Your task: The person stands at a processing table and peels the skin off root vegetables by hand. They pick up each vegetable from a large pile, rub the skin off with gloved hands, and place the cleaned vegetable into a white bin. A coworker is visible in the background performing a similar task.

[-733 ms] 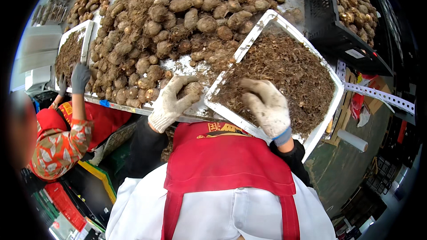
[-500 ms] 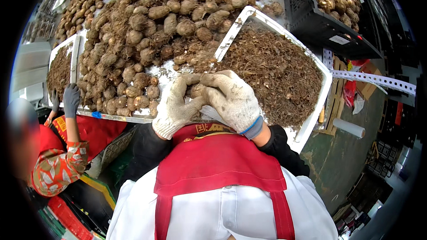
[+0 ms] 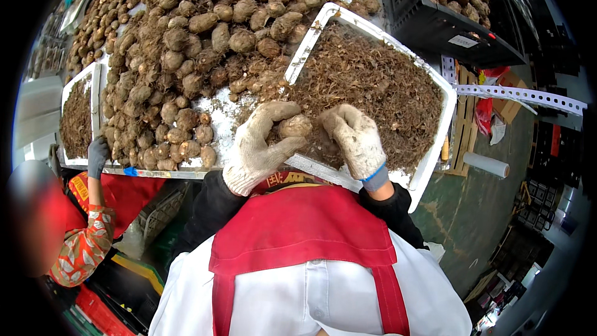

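My left hand (image 3: 258, 146), in a dirty off-white knit glove, grips a small round brown taro (image 3: 295, 126) between thumb and fingers. Its right side faces out, uncovered. Just to the right, apart from the taro, my right hand (image 3: 359, 142) wears a matching glove with a blue-edged cuff. Its fingers are curled together over the shreds; whatever they pinch is hidden. Below and beyond that hand lies a white foam tray (image 3: 444, 130) filled with brown fibrous peelings (image 3: 385, 87). A large heap of hairy taros (image 3: 242, 40) covers the table ahead and to the left.
A black crate (image 3: 429, 31) of taros stands at the far right. At the left, a co-worker's gray-gloved hand (image 3: 97, 155) is beside another peelings tray (image 3: 95, 96). A perforated white strip (image 3: 528, 93) juts out at the right, above a pallet (image 3: 463, 130) and a white roll (image 3: 486, 165).
My right hand has drawn away from the taro to the right, over the peelings. The left hand still holds the taro, now more exposed. The whole view has shifted slightly.
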Tool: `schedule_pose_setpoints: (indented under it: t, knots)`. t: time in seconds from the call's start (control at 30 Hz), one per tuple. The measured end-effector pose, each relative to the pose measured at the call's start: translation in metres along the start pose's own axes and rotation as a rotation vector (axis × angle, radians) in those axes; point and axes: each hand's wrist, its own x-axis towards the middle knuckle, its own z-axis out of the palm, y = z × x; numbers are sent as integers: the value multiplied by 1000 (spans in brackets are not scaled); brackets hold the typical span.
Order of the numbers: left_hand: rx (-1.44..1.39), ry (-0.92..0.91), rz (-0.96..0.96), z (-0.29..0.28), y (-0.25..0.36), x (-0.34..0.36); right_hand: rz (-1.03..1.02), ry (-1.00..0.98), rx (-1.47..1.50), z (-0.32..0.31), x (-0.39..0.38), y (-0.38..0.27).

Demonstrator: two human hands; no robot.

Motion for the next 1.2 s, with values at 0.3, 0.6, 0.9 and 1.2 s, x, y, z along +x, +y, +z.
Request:
schedule_pose_setpoints:
  t: [0.3, 0.6, 0.9, 1.2]
  knots:
    - [180, 8, 218, -1, -2, 6, -275, 25, -61, 2, 3, -42]
    - [133, 52, 153, -1, -2, 2, -402, 7, -63, 5, 5, -36]
    - [-286, 7, -301, 0, 16, -1, -339, 0, -6, 7, -2, -32]
    - [-412, -102, -476, -9, 15, 0, -353, 130, 29, 20, -8, -40]
